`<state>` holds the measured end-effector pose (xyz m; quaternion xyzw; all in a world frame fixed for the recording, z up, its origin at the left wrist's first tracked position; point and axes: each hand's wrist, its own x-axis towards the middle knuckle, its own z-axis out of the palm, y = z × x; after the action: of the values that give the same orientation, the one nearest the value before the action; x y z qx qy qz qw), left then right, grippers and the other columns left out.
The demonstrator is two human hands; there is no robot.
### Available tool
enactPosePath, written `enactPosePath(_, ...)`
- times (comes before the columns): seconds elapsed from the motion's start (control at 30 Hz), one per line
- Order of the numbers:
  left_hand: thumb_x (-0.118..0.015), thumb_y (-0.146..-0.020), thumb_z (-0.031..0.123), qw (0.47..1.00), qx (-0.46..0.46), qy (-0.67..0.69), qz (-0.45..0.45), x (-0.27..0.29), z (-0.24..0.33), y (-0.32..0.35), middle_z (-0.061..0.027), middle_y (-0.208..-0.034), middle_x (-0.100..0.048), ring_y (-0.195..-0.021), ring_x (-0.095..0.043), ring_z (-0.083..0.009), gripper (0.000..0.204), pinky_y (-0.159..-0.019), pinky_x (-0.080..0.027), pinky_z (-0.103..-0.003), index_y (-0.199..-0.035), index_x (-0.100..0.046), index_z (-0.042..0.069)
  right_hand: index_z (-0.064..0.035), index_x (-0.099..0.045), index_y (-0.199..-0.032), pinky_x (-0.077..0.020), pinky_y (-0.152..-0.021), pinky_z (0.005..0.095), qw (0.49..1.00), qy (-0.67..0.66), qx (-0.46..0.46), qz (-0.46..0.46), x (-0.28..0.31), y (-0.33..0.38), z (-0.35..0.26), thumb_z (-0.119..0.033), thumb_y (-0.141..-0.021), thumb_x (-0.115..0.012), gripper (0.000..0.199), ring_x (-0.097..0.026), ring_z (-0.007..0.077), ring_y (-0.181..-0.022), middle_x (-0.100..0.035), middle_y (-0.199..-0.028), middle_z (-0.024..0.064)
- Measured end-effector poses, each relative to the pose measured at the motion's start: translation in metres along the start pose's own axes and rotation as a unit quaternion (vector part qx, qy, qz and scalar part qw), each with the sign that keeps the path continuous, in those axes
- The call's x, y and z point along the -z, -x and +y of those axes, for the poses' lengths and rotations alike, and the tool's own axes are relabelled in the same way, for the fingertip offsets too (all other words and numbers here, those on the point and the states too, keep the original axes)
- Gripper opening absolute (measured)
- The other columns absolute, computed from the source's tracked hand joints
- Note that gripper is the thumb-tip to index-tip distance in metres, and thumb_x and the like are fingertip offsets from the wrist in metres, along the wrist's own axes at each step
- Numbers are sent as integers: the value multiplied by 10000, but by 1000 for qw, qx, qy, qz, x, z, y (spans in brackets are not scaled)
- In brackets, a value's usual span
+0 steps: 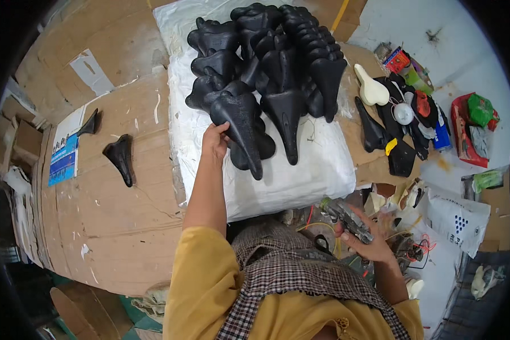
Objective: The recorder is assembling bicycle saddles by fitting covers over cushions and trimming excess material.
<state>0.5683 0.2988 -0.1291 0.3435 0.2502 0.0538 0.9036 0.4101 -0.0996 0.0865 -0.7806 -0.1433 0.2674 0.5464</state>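
Black bicycle saddles lie piled in rows on a white padded surface. At the near left of the pile, my left hand grips the side of one black saddle, whose nose points toward me. The thumb rests on its edge; the other fingers are mostly hidden beneath. Lower right, my right hand is wrapped round a dark, grimy hand tool with a barrel-like body and a greenish end. Its exact kind is hard to make out. The tool is held apart from the saddles.
Two black saddle pieces and a blue printed sheet lie on cardboard to the left. On the right are a cream saddle, black saddles, a red bag and a white sack. A yellow cord loops by the tool.
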Motion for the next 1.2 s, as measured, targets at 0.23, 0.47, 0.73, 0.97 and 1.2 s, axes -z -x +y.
enactPosePath(0.23, -559, -856, 62, 894, -306, 305, -117, 7, 79, 71, -128, -1170, -579, -1174, -477, -261, 316, -1010, -375, -425, -1163, -524, -2, 17, -396, -1318, -453, -805, 263, 998, 48, 7, 26, 9, -8, 14, -89, -840, -642, 547, -555, 116, -905, -597, -982, 49)
enactPosePath(0.47, -614, -836, 253, 989, -45, -65, 124, 61, -8, 26, -43, -1103, -609, -940, -531, -202, 443, -840, -406, -366, -1230, -507, 80, 55, -432, -1263, -465, -734, 257, 990, -64, 80, 98, 4, -21, -56, -76, -799, -671, 538, -561, 114, -795, -600, -879, 55)
enactPosePath(0.73, -633, -738, -38, 934, -51, -349, 57, 19, -58, 13, -42, -923, -597, -805, -533, -141, 337, -740, -432, -258, -1069, -593, 18, -10, -451, -1293, -437, -762, 225, 999, 27, -37, -1, 22, -17, -5, -124, -814, -683, 545, -536, 66, -837, -608, -915, 12)
enactPosePath(0.97, -622, -763, -10, 972, -175, -156, -32, -19, 34, 102, -48, -984, -608, -884, -551, -133, 283, -835, -424, -262, -1044, -594, 9, 7, -447, -1288, -459, -733, 229, 999, -46, -11, 1, 35, -64, -22, -132, -816, -679, 545, -549, 82, -812, -608, -916, 26)
enactPosePath(1.2, -552, -883, 305, 938, -251, 161, 178, 86, 63, 59, -66, -1210, -518, -1040, -500, -259, 384, -918, -387, -408, -1200, -502, 95, 15, -443, -1282, -465, -722, 240, 993, -94, 63, -15, 61, -63, -28, -155, -801, -691, 567, -561, 88, -792, -613, -859, 49)
